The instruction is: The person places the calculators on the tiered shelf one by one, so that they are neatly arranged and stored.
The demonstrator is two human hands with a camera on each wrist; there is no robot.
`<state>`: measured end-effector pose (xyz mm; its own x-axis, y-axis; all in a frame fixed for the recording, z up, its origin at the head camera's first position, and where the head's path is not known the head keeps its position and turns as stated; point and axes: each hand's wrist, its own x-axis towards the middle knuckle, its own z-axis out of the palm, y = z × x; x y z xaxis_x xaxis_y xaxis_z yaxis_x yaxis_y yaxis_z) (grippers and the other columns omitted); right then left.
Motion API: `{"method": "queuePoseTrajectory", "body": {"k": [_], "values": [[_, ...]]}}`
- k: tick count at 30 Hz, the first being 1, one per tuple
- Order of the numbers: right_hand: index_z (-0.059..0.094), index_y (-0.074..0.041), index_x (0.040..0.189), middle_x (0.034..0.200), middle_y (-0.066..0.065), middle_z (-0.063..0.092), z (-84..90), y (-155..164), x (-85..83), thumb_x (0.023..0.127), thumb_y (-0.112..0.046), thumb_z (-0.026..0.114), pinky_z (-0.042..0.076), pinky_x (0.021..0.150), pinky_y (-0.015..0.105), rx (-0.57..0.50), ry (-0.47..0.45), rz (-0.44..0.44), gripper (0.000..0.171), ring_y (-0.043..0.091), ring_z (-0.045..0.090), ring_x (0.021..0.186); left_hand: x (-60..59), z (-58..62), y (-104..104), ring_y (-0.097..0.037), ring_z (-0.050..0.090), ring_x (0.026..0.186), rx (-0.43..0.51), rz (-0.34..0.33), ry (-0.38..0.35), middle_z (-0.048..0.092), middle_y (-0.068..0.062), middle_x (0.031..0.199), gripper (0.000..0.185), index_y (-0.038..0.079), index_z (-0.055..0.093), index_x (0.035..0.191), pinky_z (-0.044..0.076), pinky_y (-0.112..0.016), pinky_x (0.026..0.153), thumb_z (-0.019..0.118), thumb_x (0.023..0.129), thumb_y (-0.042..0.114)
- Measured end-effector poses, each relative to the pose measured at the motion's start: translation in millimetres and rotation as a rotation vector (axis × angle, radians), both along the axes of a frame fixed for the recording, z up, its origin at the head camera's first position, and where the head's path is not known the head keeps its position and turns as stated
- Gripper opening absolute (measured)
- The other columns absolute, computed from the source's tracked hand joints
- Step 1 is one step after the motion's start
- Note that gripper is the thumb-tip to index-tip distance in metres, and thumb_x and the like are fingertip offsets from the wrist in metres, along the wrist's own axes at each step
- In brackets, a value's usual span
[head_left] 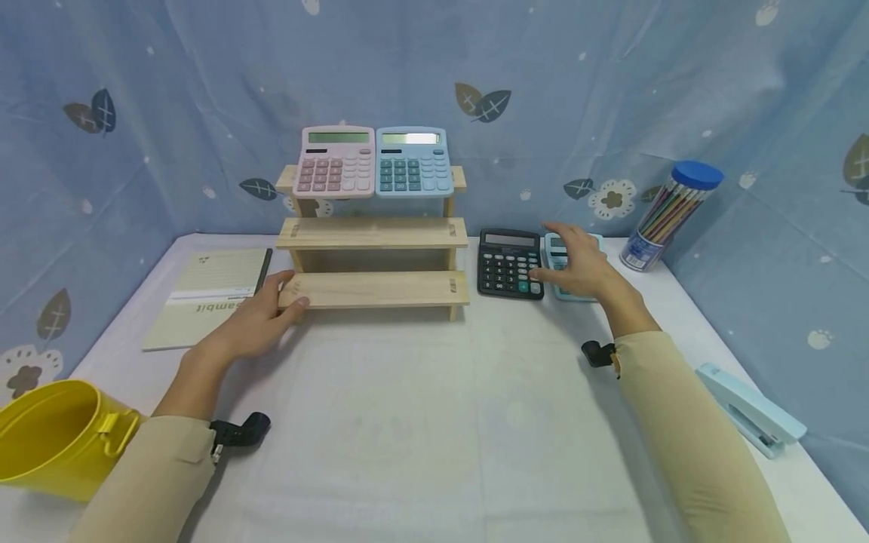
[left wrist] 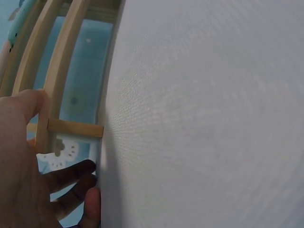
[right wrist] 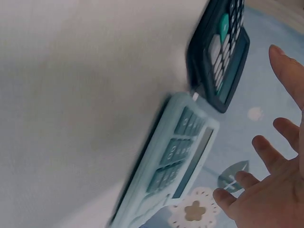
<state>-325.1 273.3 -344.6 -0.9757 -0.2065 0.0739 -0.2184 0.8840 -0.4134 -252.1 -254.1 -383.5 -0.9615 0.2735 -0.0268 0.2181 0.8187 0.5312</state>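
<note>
While gripping rack (head_left: 372,234) with left hand (head_left: 254,320), holding right hand (head_left: 577,264) empty, with fingers spread!
Hovering over blue calculator (right wrist: 165,165) on tabletop (head_left: 407,415), aligned lengthwise front to back, right of black calculator (head_left: 511,264).

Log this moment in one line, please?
left hand: grips wooden rack; right hand: hovers over tabletop blue calculator; black calculator: alongside
</note>
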Motion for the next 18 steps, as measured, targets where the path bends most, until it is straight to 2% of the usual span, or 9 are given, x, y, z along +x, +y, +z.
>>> {"method": "queuePoseTrajectory", "body": {"k": [10, 18], "values": [[0.015, -0.016, 0.166, 0.167, 0.026, 0.013, -9.0, 14, -11.6, 0.093, -0.046, 0.075, 0.02, 0.11, 0.079, -0.023, -0.08, -0.05, 0.099, 0.057, 0.011, 0.15, 0.2, 1.5, 2, -0.058, 0.029, 0.145, 0.003, 0.002, -0.006, 0.024, -0.041, 0.159, 0.08, 0.0, 0.003, 0.162, 0.029, -0.069, 0.113, 0.036, 0.11, 0.051], [0.014, -0.014, 0.166, 0.167, 0.028, 0.011, -19.4, 18, -17.6, 0.09, -0.046, 0.078, 0.02, 0.111, 0.079, -0.017, -0.092, -0.067, 0.104, 0.057, 0.011, 0.15, -2.7, -2.5, -1, -0.059, 0.03, 0.144, -0.015, 0.008, -0.013, 0.024, -0.041, 0.159, 0.081, 0.001, 0.003, 0.162, 0.03, -0.07, 0.112, 0.035, 0.109, 0.053]]}}
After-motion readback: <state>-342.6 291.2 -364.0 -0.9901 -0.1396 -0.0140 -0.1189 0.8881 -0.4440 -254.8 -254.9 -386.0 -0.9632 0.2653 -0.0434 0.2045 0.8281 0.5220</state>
